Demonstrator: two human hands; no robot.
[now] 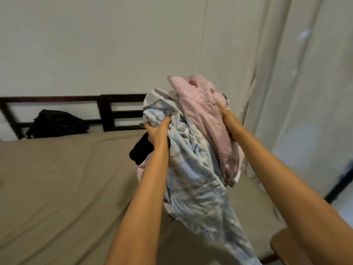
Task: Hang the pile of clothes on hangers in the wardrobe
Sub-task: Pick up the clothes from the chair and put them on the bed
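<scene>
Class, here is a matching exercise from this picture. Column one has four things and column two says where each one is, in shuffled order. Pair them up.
Things
1. pink garment
2. blue checked garment
3. black bundle
4. curtain

Places
A. gripped by the left hand
B. hangs at the right of the room
C. lies against the headboard
D. held by the right hand

Pairs: 1-D, 2-A, 3-C, 4-B
</scene>
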